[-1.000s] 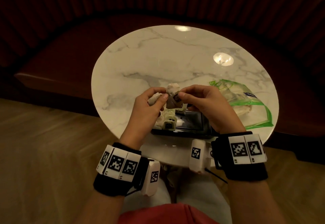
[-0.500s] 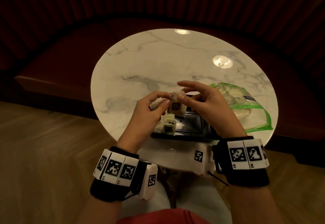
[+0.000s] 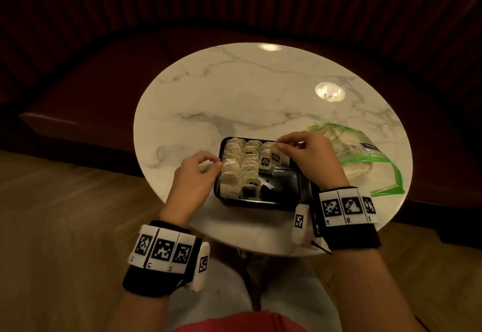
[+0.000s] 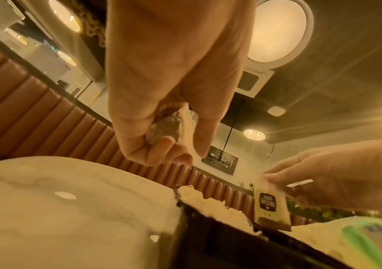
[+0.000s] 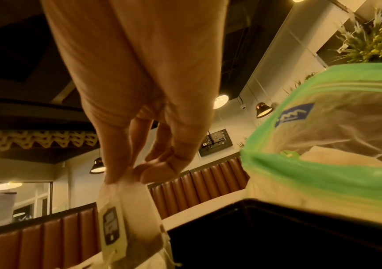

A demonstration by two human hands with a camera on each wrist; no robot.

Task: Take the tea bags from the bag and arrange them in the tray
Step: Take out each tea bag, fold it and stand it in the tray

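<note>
Marble bench [image 3: 234, 102] carries a black tray [image 3: 260, 202] with tea bags in rows. Right hand [image 3: 307, 154] fingers pinch a tea bag [image 3: 280, 158] by its top over the tray; left hand [image 3: 193, 177] fingers curl round a second tea bag [image 4: 171, 125] beside the tray's left edge. Green-edged bag [image 3: 375, 172] lies right of the tray.

Little readable text. Wristband tags on the left wrist [image 3: 163, 249] carry square black-and-white codes with tiny marks below; "L2" is roughly legible, the others blur. Right wristband tags [image 3: 348, 206] show similar codes, small print under them unreadable. Tea bag [image 3: 266, 163] in the tray's third row has a dark label with white lettering, too blurred to read. Tea bag held in the right hand [image 5: 125, 218] has a dark label, text illegible. Zip bag [image 5: 323, 145] bears a blue logo patch [image 5: 294, 114], wording unreadable.
</note>
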